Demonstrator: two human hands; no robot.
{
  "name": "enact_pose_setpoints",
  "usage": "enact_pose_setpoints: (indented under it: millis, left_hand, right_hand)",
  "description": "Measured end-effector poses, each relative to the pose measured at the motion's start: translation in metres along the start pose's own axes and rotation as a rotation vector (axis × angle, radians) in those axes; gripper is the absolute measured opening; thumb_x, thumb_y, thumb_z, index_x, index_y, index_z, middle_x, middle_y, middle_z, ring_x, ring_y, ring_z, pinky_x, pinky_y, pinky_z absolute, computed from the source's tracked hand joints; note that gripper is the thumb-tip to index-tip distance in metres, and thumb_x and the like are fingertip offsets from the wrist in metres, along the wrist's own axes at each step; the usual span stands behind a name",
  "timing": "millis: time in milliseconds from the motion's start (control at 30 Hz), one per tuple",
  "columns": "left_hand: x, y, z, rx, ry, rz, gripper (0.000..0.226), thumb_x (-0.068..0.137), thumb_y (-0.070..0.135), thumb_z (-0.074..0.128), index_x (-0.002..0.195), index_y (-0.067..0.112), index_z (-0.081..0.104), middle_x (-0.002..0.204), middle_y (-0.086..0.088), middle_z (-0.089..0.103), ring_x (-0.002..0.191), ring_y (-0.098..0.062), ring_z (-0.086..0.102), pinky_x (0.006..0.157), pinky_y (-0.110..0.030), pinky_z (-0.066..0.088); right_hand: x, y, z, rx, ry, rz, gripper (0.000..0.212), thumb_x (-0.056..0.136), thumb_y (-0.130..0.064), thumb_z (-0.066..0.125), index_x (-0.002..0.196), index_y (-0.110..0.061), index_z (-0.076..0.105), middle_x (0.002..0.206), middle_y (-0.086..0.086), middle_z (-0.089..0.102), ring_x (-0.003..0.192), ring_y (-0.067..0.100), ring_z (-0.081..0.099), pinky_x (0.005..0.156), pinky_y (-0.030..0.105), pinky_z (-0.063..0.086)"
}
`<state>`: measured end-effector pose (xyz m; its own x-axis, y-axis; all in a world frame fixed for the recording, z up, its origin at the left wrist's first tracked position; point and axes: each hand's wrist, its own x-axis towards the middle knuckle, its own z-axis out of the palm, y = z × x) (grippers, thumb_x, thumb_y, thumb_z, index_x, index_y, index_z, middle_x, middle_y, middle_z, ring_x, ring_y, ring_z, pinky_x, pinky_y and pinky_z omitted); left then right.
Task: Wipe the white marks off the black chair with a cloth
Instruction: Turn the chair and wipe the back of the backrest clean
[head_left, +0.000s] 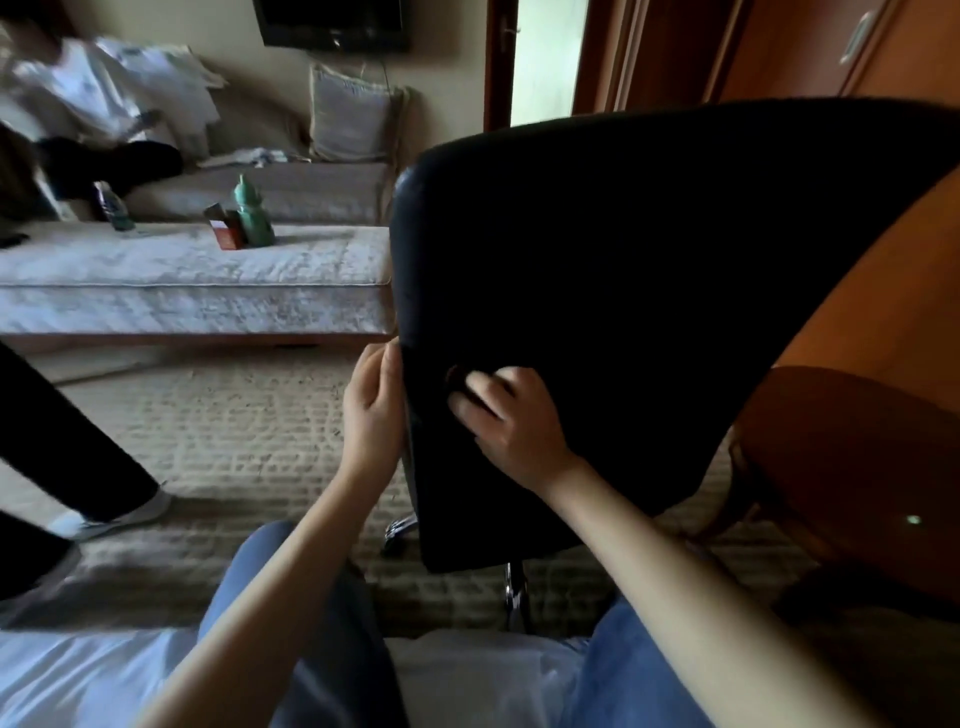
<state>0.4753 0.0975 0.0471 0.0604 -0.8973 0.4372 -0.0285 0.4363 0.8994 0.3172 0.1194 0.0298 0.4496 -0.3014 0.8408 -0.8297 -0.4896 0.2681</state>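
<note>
The black chair (649, 270) stands in front of me with the back of its backrest facing me, tilted. My left hand (371, 410) grips the left edge of the backrest low down. My right hand (511, 421) lies flat against the backrest just to the right, its fingers blurred. They press a small dark cloth (456, 378) onto the black surface; only a dark reddish edge of it shows past the fingertips. I see no white marks on the visible part of the chair.
The chair's chrome base (514, 587) stands on beige carpet (234, 441). A wooden desk (883, 322) and a round wooden stool (852, 457) are close on the right. A pale sofa (197, 291) with a green bottle (252, 213) is behind left. Another person's leg (78, 457) crosses the left.
</note>
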Motion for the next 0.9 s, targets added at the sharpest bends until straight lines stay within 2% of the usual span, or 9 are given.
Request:
enact_pose_setpoints:
  millis: [100, 233, 300, 400, 500, 667, 733, 800, 900]
  left_hand:
    - [0.004, 0.003, -0.007, -0.003, -0.005, -0.070, 0.030, 0.102, 0.028, 0.038, 0.082, 0.017, 0.058, 0.084, -0.008, 0.057, 0.084, -0.014, 0.053, 0.082, -0.039, 0.044]
    - [0.007, 0.014, -0.015, -0.151, -0.049, -0.195, 0.039, 0.104, 0.029, 0.027, 0.108, 0.010, 0.061, 0.093, 0.001, 0.067, 0.086, -0.004, 0.065, 0.086, -0.026, 0.050]
    - [0.009, 0.018, -0.019, -0.154, -0.108, -0.229, 0.052, 0.104, 0.035, 0.022, 0.120, 0.003, 0.059, 0.106, -0.006, 0.068, 0.099, -0.013, 0.065, 0.092, -0.031, 0.049]
    - [0.006, 0.021, -0.019, -0.113, -0.171, -0.221, 0.054, 0.104, 0.038, 0.020, 0.121, 0.006, 0.060, 0.111, -0.010, 0.067, 0.104, -0.019, 0.064, 0.096, -0.034, 0.048]
    - [0.005, 0.019, -0.016, -0.092, -0.173, -0.183, 0.039, 0.102, 0.037, 0.034, 0.102, 0.014, 0.066, 0.096, -0.004, 0.069, 0.092, -0.011, 0.066, 0.091, -0.032, 0.052]
    - [0.010, 0.013, -0.020, 0.023, -0.209, -0.084, 0.037, 0.092, 0.043, 0.052, 0.092, 0.009, 0.068, 0.097, -0.028, 0.064, 0.095, -0.037, 0.063, 0.092, -0.058, 0.046]
    - [0.010, 0.015, -0.019, 0.028, -0.205, -0.096, 0.041, 0.090, 0.048, 0.052, 0.092, 0.010, 0.068, 0.093, -0.023, 0.067, 0.092, -0.031, 0.065, 0.091, -0.054, 0.049]
    - [0.008, 0.018, -0.016, -0.071, -0.188, -0.181, 0.041, 0.098, 0.041, 0.042, 0.100, 0.008, 0.066, 0.091, -0.011, 0.068, 0.087, -0.017, 0.066, 0.088, -0.039, 0.053]
    - [0.004, 0.021, -0.010, -0.157, -0.183, -0.281, 0.050, 0.103, 0.037, 0.026, 0.117, 0.003, 0.061, 0.093, 0.001, 0.069, 0.082, -0.005, 0.068, 0.080, -0.020, 0.053]
  right_hand:
    - [0.021, 0.008, -0.009, -0.068, -0.073, -0.239, 0.016, 0.090, -0.009, 0.048, 0.098, -0.016, 0.061, 0.102, 0.006, 0.043, 0.077, 0.025, 0.042, 0.072, 0.038, 0.035]
    - [0.109, 0.028, -0.058, -0.136, 0.277, -0.104, 0.019, 0.086, -0.006, 0.053, 0.097, -0.017, 0.064, 0.098, 0.008, 0.061, 0.077, 0.025, 0.042, 0.071, 0.035, 0.033]
    - [0.113, 0.026, -0.061, -0.097, 0.283, -0.066, 0.021, 0.082, -0.003, 0.055, 0.095, -0.014, 0.066, 0.096, 0.011, 0.066, 0.076, 0.026, 0.042, 0.069, 0.035, 0.036]
    - [0.053, 0.006, -0.020, -0.061, 0.101, -0.101, 0.022, 0.094, -0.006, 0.042, 0.102, -0.016, 0.059, 0.108, 0.007, 0.053, 0.077, 0.027, 0.042, 0.067, 0.037, 0.036]
    - [-0.019, -0.015, 0.019, -0.045, -0.138, -0.134, 0.025, 0.093, -0.006, 0.043, 0.095, -0.014, 0.067, 0.102, 0.008, 0.061, 0.077, 0.027, 0.044, 0.068, 0.036, 0.036]
    - [-0.041, -0.029, 0.026, -0.138, -0.324, -0.264, 0.021, 0.089, -0.009, 0.050, 0.083, -0.019, 0.067, 0.089, 0.001, 0.063, 0.077, 0.022, 0.051, 0.071, 0.035, 0.039]
    - [-0.010, -0.018, 0.006, -0.114, -0.187, -0.224, 0.024, 0.091, -0.013, 0.047, 0.087, -0.020, 0.069, 0.093, 0.001, 0.063, 0.079, 0.021, 0.045, 0.073, 0.035, 0.033]
    - [0.044, 0.000, -0.029, -0.146, 0.101, -0.098, 0.027, 0.097, -0.014, 0.041, 0.094, -0.020, 0.067, 0.100, 0.000, 0.057, 0.079, 0.022, 0.044, 0.073, 0.035, 0.030]
    - [0.112, 0.020, -0.083, -0.171, 0.328, -0.039, 0.021, 0.089, -0.012, 0.053, 0.097, -0.016, 0.072, 0.099, 0.006, 0.063, 0.081, 0.026, 0.046, 0.074, 0.037, 0.034]
